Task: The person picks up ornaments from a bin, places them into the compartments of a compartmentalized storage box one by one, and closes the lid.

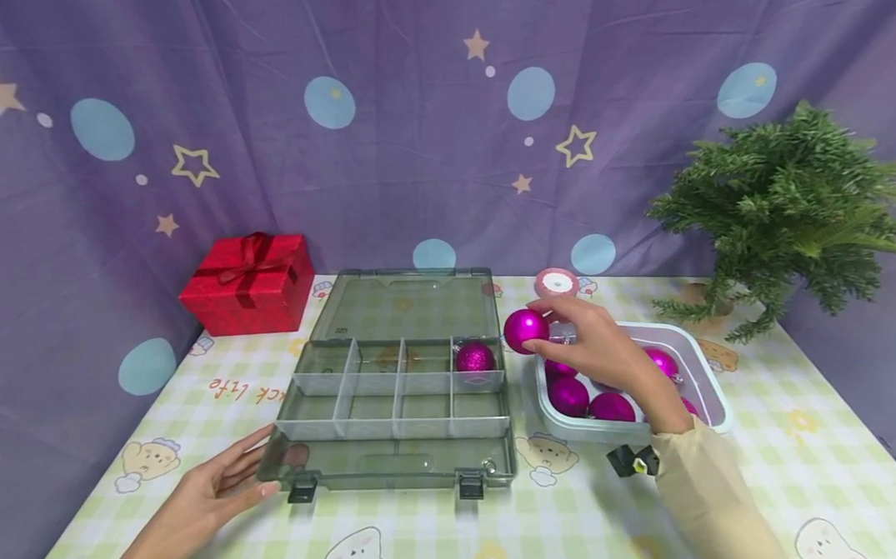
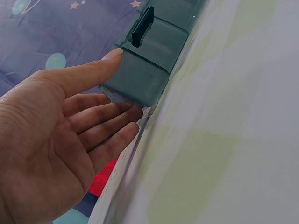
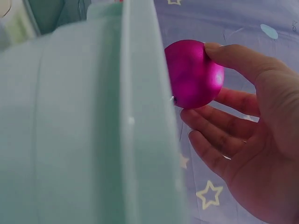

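Note:
My right hand pinches a shiny magenta Christmas ball between thumb and fingers, above the left rim of a pale blue tub. The right wrist view shows the same ball at the fingertips, partly behind the tub's rim. More magenta balls lie in the tub. To its left a grey see-through compartment case lies with its lid back. A glittery magenta ball sits in its back right compartment. My left hand rests at the case's front left corner, fingers loosely extended, thumb by the front wall.
A red gift box with a dark bow stands at the back left. Behind the tub are a pink ribbon roll and a small artificial fir tree. A purple curtain hangs behind the checked tablecloth.

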Demonstrator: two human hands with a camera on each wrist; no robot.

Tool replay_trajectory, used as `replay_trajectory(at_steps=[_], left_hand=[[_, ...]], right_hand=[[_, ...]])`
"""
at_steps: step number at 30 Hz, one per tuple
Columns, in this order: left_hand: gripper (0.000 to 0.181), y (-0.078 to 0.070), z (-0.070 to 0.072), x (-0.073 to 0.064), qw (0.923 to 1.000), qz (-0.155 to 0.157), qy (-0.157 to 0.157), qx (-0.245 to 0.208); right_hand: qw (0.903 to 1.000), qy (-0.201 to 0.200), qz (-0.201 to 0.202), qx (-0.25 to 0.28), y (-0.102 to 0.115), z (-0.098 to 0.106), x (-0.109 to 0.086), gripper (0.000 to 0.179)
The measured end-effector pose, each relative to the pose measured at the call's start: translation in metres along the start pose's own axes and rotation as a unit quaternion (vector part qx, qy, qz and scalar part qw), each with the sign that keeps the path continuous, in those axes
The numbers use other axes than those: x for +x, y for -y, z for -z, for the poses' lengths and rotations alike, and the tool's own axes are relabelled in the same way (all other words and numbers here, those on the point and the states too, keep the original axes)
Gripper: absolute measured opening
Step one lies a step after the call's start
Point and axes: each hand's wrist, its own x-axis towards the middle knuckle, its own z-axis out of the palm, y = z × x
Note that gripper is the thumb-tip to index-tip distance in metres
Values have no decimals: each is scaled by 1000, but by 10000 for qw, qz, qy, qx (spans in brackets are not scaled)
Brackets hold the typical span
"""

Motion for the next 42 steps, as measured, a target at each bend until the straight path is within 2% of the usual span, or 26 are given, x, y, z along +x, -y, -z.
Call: replay_trajectory(at_steps=[8, 13, 21, 29, 33, 42], left_hand=[[80, 0, 2, 1, 9996, 142, 160, -178], [79, -1, 2, 1, 9993, 115, 183, -307], [78, -1, 1, 1, 9999, -98, -67, 7], [77, -1, 0, 2, 9999, -119, -50, 16], [77, -1, 0, 2, 9999, -118, -67, 6], [79, 2, 1, 1, 9998, 99, 6, -179]], right_hand=[[9994, 208, 140, 228, 10, -16, 18, 48], [9987, 236, 335, 290, 15, -26, 27, 47], [9966, 360, 522, 530, 21, -46, 43, 45], [9951, 583, 228, 768, 22, -63, 55, 46], [9939, 645, 202, 871, 24, -71, 58, 46], [9928, 949, 150, 709, 29, -83, 67, 48]])
